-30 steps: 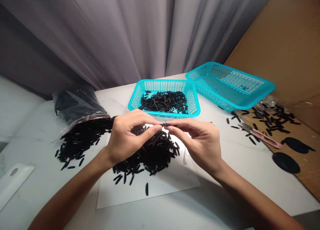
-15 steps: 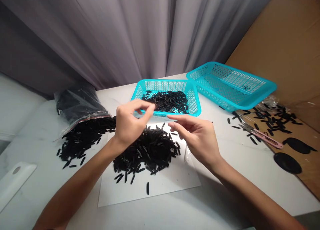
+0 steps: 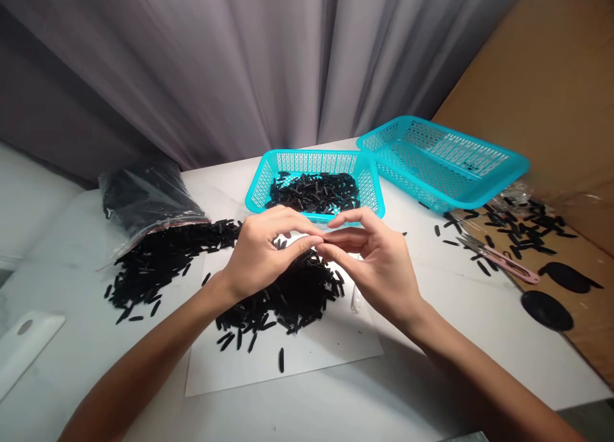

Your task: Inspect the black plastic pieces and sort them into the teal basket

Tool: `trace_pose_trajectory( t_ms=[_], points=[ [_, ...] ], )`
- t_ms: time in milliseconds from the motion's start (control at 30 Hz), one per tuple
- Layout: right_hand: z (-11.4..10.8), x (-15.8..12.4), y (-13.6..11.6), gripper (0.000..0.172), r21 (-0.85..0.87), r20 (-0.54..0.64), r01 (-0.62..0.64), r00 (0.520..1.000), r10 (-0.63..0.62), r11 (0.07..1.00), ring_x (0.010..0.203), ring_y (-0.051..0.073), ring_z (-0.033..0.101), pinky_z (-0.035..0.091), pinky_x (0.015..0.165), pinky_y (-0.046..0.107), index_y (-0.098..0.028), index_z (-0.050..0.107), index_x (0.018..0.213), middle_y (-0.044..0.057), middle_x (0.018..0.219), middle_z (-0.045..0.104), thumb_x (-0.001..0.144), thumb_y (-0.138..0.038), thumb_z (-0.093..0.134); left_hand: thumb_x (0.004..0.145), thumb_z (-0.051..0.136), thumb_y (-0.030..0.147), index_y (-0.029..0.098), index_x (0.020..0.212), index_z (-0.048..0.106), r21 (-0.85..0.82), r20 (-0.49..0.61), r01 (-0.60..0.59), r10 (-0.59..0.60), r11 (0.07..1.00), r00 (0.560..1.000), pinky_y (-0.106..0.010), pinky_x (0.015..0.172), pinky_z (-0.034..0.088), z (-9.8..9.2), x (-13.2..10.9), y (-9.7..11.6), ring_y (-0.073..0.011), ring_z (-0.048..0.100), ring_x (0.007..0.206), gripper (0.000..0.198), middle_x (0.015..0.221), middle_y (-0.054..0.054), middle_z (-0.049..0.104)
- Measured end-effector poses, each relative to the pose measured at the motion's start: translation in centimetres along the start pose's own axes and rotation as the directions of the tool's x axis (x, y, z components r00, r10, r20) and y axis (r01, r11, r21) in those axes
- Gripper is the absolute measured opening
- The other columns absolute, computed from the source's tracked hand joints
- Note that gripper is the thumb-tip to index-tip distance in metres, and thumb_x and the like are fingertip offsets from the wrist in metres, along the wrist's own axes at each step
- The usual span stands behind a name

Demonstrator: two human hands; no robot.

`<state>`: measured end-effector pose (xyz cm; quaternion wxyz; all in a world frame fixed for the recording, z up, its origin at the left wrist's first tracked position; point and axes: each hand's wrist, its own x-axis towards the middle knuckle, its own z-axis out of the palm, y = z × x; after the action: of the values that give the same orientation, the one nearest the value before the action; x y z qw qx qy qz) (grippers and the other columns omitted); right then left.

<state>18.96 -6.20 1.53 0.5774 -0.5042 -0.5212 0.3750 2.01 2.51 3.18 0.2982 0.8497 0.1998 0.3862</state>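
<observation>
My left hand (image 3: 263, 253) and my right hand (image 3: 384, 256) meet at the fingertips above a heap of small, slim black pieces (image 3: 300, 295). Thumb and index finger of the left hand are pinched together. The right thumb and a finger press together against them, with its index finger raised and curved. Anything held between the fingertips is too small or hidden to make out. Beneath the heap lies a white sheet (image 3: 330, 360), with one loose black piece (image 3: 281, 360) near its front edge. Just behind the hands stands a turquoise basket (image 3: 314, 154) holding more black pieces.
A clear plastic bag (image 3: 148, 192) spills black pieces at the left. Another turquoise basket (image 3: 518, 167) stands at the back right. Scissors with pink handles (image 3: 515, 267), scattered black pieces and two black round items (image 3: 547, 309) lie at the right. A white board (image 3: 29, 346) is far left.
My hands have come together from apart, their fingertips now touching over the heap. The left hand has moved right and down, away from the basket's front edge. The view has shifted slightly.
</observation>
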Motion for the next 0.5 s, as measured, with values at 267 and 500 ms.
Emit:
trace_pose_trajectory(
  t_ms=[267, 500],
  points=[
    [0.0, 0.0, -0.4, 0.011, -0.071, -0.067, 0.096, 0.993, -0.101, 0.993, 0.079, 0.015, 0.077, 0.064, 0.075, 0.024, -0.020, 0.069, 0.089, -0.001, 0.082, 0.077, 0.083, -0.016, 0.078, 0.081, 0.081, 0.019, 0.018, 0.092, 0.076, 0.063, -0.036, -0.101, 0.104, 0.993, 0.994, -0.028, 0.079, 0.054, -1.0, -0.1, -0.2, -0.0141, 0.069, 0.082, 0.012, 0.087, -0.002, 0.078],
    [0.1, -0.2, -0.6, 0.010, -0.102, -0.093, 0.128, 0.986, -0.138, 0.986, 0.075, 0.012, 0.076, 0.064, 0.074, 0.022, -0.021, 0.072, 0.088, -0.003, 0.080, 0.076, 0.082, -0.016, 0.079, 0.083, 0.078, 0.017, 0.016, 0.086, 0.074, 0.090, -0.058, -0.111, 0.117, 0.990, 0.991, -0.028, 0.075, 0.054, -1.4, 0.1, 0.0, -0.0133, 0.069, 0.078, 0.006, 0.083, -0.002, 0.077]
  ],
)
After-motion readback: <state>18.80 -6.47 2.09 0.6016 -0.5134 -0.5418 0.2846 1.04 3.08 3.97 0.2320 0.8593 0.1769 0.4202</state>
